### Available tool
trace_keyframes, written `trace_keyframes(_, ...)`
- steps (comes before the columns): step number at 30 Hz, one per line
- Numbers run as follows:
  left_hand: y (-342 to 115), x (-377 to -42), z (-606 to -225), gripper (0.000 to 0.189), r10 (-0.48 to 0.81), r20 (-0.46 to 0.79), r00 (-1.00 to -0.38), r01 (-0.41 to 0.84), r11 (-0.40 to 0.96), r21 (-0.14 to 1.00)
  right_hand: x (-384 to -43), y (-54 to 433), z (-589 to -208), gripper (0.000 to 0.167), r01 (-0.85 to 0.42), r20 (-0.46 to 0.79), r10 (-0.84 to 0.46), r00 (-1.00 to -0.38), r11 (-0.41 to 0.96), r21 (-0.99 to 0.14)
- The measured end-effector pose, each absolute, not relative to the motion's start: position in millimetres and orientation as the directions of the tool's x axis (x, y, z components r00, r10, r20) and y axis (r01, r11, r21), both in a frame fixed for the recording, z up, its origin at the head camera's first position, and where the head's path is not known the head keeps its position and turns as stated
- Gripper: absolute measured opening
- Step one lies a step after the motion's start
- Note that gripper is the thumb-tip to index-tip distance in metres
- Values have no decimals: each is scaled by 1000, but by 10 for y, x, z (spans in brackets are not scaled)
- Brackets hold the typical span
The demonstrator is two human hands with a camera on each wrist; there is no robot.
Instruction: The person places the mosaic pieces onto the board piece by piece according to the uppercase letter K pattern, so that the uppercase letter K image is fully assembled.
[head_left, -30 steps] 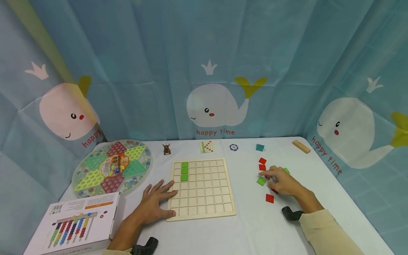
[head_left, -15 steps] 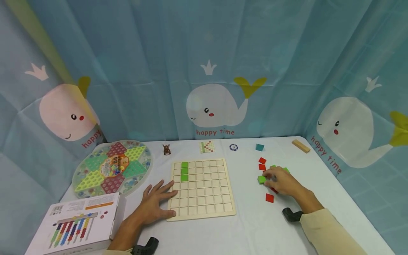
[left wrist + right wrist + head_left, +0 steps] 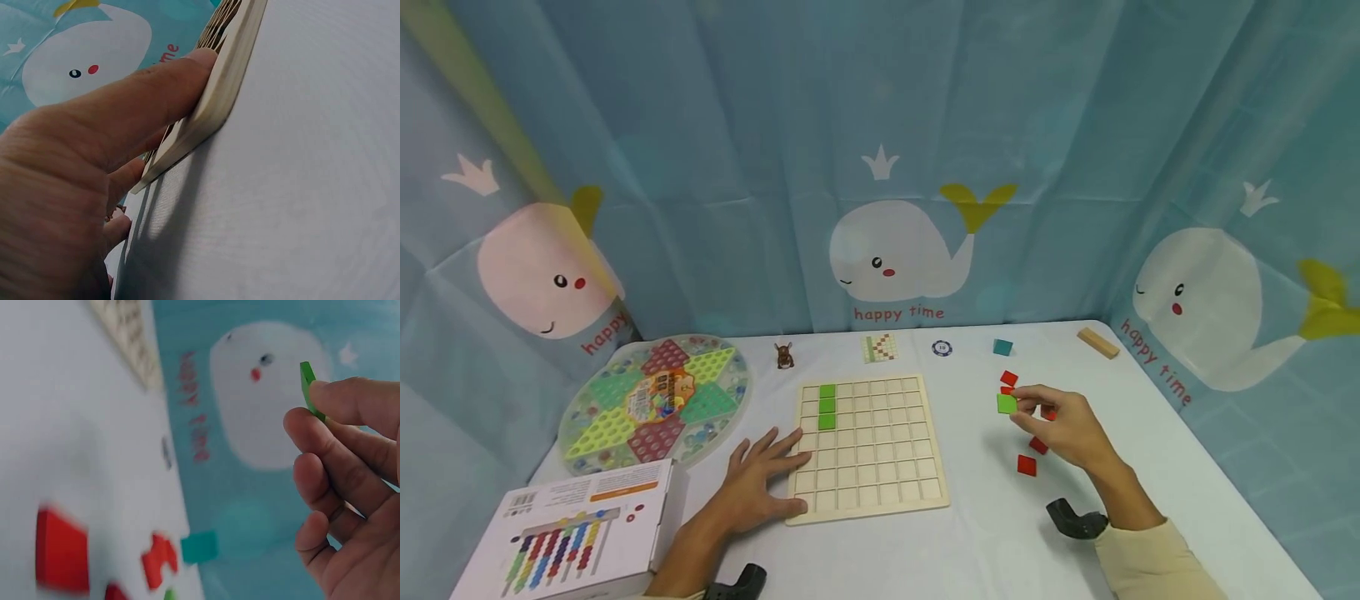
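A green square tile (image 3: 1006, 404) is pinched between the thumb and fingers of my right hand (image 3: 1063, 425), held up off the table. The right wrist view shows the same tile (image 3: 307, 387) edge-on at the fingertips. Red tiles (image 3: 1027, 465) lie scattered beneath and around that hand. My left hand (image 3: 756, 479) rests with spread fingers on the left edge of a wooden grid board (image 3: 880, 454). In the left wrist view its thumb (image 3: 156, 87) presses on the board's rim (image 3: 219, 106). Three green tiles (image 3: 827, 406) sit in a column in the board's upper left.
Along the back lie a brown animal figure (image 3: 784, 356), a pattern card (image 3: 880, 347), a poker chip (image 3: 942, 347), a teal block (image 3: 1002, 347) and a wooden block (image 3: 1097, 342). At left are a round game board (image 3: 587, 408) and a white box (image 3: 580, 533).
My right hand has picked up a green tile from the pile and lifted it. The left hand stays on the board. The head view has shifted slightly.
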State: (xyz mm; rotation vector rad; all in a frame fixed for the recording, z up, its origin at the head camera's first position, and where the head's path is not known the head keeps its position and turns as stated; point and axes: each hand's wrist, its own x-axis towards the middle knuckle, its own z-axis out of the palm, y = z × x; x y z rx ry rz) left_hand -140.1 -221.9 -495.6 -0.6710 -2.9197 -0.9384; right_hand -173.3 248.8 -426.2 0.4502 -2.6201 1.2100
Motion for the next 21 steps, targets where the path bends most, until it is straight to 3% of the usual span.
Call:
trace_keyframes(6,-2222,-1399,-4951,72,397,127,-909,396,727,561,-1637,2233,-4090,25,-445,402,-204,-893,531,-721)
trace_keyframes(21,-2212,-1392,-4945,72,400,138,-906,403,716,570,-1638,1593,-3914,26,-529,460,-261,-848,456,-715)
